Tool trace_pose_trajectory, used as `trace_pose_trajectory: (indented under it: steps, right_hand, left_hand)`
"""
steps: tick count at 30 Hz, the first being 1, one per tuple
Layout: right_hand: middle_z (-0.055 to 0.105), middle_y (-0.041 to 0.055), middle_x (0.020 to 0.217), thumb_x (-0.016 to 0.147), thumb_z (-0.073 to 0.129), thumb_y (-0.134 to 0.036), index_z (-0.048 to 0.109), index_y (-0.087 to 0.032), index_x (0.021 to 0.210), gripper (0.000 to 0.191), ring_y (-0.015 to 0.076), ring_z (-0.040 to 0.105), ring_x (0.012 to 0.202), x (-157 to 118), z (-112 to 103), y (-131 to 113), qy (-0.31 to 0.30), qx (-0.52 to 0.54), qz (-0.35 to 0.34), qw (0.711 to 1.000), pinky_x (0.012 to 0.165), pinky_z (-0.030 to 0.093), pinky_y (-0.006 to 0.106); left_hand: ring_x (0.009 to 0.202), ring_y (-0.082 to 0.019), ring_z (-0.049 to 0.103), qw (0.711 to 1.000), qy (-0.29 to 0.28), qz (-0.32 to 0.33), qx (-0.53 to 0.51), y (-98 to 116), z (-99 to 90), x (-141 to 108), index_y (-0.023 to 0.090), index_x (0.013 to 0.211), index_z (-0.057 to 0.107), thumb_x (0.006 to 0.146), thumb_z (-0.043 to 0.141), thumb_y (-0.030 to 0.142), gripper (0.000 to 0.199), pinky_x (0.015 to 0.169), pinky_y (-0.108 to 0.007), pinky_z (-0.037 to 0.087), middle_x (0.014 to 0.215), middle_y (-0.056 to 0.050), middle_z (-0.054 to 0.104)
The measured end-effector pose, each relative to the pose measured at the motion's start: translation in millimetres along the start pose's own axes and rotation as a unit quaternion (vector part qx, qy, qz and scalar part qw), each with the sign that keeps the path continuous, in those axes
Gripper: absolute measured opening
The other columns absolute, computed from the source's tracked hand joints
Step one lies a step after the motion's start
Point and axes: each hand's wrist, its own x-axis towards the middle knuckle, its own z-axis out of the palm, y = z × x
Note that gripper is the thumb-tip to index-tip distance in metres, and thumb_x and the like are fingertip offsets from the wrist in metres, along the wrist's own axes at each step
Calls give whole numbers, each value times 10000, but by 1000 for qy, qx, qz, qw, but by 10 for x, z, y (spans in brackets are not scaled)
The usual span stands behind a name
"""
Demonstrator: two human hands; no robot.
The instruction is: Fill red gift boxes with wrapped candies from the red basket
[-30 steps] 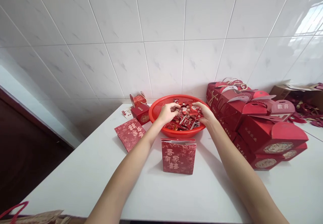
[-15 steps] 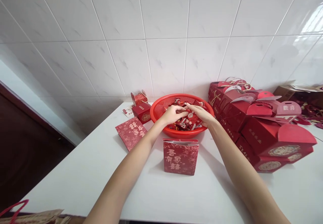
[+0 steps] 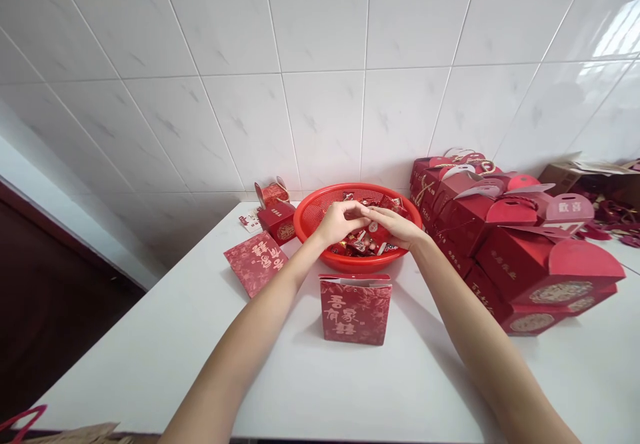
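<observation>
- Where the left edge of your white table (image 3: 165, 364) nears its back corner, a flat red bag (image 3: 257, 263) lies slanted, smooth and sheet-like, with pale lettering
- Closer to that corner you have a small red box (image 3: 277, 223), its sides crisply folded
- Your left hand (image 3: 337, 224) arches over the round red basket (image 3: 363, 267), thumb and fingers bent; I cannot tell whether it pinches anything
- Directly below both hands, glossy wrapped packets (image 3: 364, 244) lie loose inside that perforated, plastic-looking basket, near the back edge
- From your grip, the upright red bag (image 3: 356, 314) stands toward the front edge, its slit mouth running left to right, neither hand clearly nearer
- Your right hand (image 3: 399, 229) is palm down, fingers stretched, tips seeming to meet the left's; its underside is hidden
- Toward the right edge, card-like red boxes (image 3: 530, 274) with rounded flaps are stacked
</observation>
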Motion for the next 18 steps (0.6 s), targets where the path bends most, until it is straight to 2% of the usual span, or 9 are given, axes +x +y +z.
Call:
trace_pose_trajectory:
  steps: [2, 6, 8, 11, 15, 18]
  right_hand:
    - [726, 34, 779, 798, 807, -408, 644, -170, 956, 328, 138, 655, 547, 2, -12, -1, 3, 17, -15, 1000, 456, 561, 232]
    - [727, 42, 750, 728, 829, -244, 683, -137, 832, 209, 127, 648, 557, 10, -33, 10, 2, 17, -9, 1000, 455, 546, 205]
    - [730, 46, 729, 715, 816, -197, 692, -138, 812, 168, 133, 643, 546, 19, -42, 21, 25, 23, -13, 999, 443, 529, 210]
    - [717, 38, 692, 722, 800, -200, 680, -147, 763, 137, 124, 615, 523, 39, -58, 34, 89, 39, -38, 994, 418, 486, 205]
    - [691, 15, 665, 734, 783, -249, 658, -165, 729, 151, 108, 597, 538, 55, -79, 34, 130, 46, -63, 988, 427, 463, 187]
    - [697, 25, 673, 713, 792, -257, 662, -163, 721, 160, 108, 580, 519, 52, -76, 35, 128, 40, -62, 989, 416, 453, 193]
  left_hand:
    - [839, -211, 726, 999, 48, 10, 12, -32, -30, 20, 154, 883, 670, 694, 839, 419, 367, 784, -323, 583, 867, -58, 750]
    - [911, -213, 719, 996, 81, -18, 37, -106, -89, 51, 147, 1021, 671, 756, 758, 335, 337, 835, -333, 574, 983, -90, 751]
    - [971, -210, 709, 991, 87, -59, 87, -145, -125, 65, 146, 1062, 688, 831, 659, 325, 293, 875, -322, 559, 1038, -97, 754]
    - [917, -212, 712, 970, 30, -150, 190, -220, -199, 84, 151, 1005, 741, 852, 572, 272, 258, 819, -299, 555, 965, -86, 776]
    - [713, -217, 699, 934, -82, -222, 266, -317, -288, 107, 194, 673, 753, 635, 668, 132, 112, 692, -270, 531, 707, -41, 763]
    - [772, -223, 716, 912, -137, -245, 301, -351, -312, 123, 227, 708, 773, 570, 657, 86, 229, 712, -250, 517, 807, -24, 795]
